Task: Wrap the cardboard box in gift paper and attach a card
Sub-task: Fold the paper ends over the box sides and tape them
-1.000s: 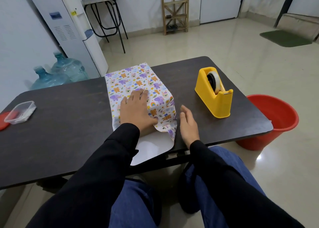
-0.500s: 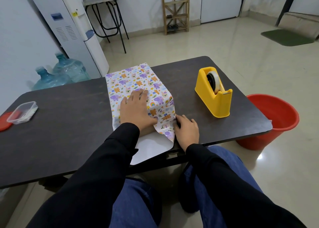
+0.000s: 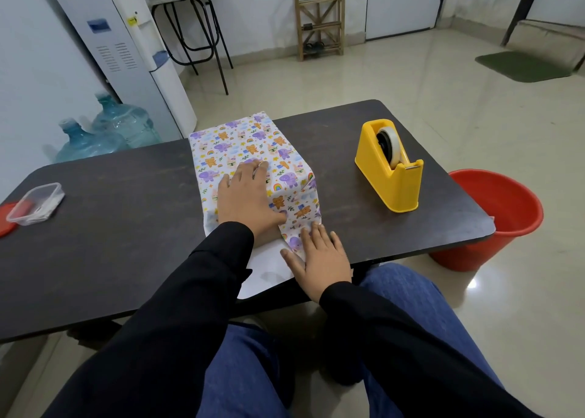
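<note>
The box sits mid-table, covered in gift paper (image 3: 250, 145) printed with purple elephants, orange bears and rainbows; no cardboard shows. My left hand (image 3: 245, 196) lies flat on top of the wrapped box, fingers straight, pressing the paper down. My right hand (image 3: 316, 256) rests flat on the paper's near flap, fingers spread, at the box's near right corner. The paper's white underside (image 3: 269, 272) sticks out past the table's near edge. No card is in view.
A yellow tape dispenser (image 3: 391, 164) stands on the dark table (image 3: 110, 227) to the right of the box. A clear plastic container (image 3: 36, 204) sits at the far left beside a red lid (image 3: 4, 219). A red bucket (image 3: 497, 218) is on the floor right of the table.
My right hand has moved left from the bare table onto the paper's near flap and now presses it flat. My left hand has stayed on top of the box.
</note>
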